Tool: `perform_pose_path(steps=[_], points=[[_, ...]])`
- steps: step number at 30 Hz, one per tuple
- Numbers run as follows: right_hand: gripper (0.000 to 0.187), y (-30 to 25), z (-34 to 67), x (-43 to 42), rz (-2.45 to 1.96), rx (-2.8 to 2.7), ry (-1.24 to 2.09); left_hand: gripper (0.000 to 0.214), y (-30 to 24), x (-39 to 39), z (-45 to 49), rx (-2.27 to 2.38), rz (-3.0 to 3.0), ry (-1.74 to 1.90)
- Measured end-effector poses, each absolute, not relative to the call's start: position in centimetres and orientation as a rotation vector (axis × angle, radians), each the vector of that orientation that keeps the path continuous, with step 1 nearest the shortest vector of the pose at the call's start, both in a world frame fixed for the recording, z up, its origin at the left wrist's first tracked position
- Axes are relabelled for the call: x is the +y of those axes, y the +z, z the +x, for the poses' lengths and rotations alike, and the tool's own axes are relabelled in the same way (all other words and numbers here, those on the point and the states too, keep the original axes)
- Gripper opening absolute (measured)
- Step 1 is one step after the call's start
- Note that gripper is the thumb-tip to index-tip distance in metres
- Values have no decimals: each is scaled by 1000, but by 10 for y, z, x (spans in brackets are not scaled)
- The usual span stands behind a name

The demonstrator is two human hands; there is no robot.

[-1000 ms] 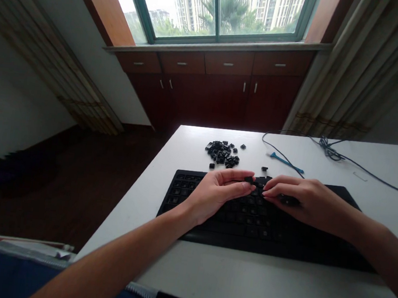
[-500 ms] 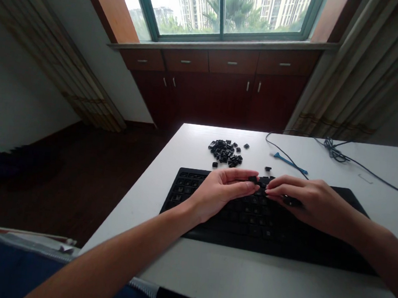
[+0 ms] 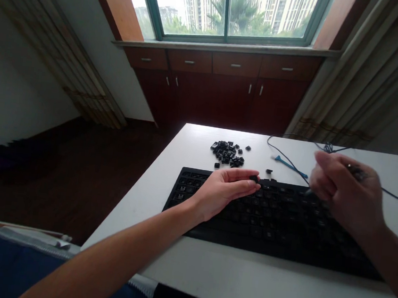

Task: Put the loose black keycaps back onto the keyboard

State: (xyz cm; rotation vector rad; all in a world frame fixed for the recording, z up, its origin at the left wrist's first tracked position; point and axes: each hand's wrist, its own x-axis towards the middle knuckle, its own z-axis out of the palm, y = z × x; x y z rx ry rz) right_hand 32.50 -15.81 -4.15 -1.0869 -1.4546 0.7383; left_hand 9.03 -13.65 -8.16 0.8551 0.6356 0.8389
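A black keyboard [image 3: 269, 227] lies on the white table [image 3: 241, 286]. My left hand [image 3: 225, 189] rests on the keyboard's upper left part, with thumb and fingers pinched on a small black keycap [image 3: 254, 178]. My right hand [image 3: 345, 193] is lifted above the keyboard's right half and blurred by motion. Its fingers are curled round a small greyish thing I cannot make out. A pile of several loose black keycaps [image 3: 227, 153] lies behind the keyboard.
A single keycap [image 3: 268, 171] and a blue tool [image 3: 288, 165] lie behind the keyboard. A dark cable [image 3: 330, 148] runs across the far right of the table. The table's left edge drops to a dark floor. Wooden cabinets stand under the window.
My right hand has lifted off the keyboard and moved right and up, away from the left hand. My left hand stays in place with the keycap.
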Motion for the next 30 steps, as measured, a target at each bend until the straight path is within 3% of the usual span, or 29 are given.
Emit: perform_pose_path(steps=[5,13,30], points=[[51,-26,290,-145,-898,-1165,1202,34,-82,-136,90,621,834,945],[52,-48,262,-145,-818,-1311,1091,37,-81,-132,90,611,726,1112],[54,-48,268,-141,-829,-1385,1028,41,-81,-135,92,687,916,1045]])
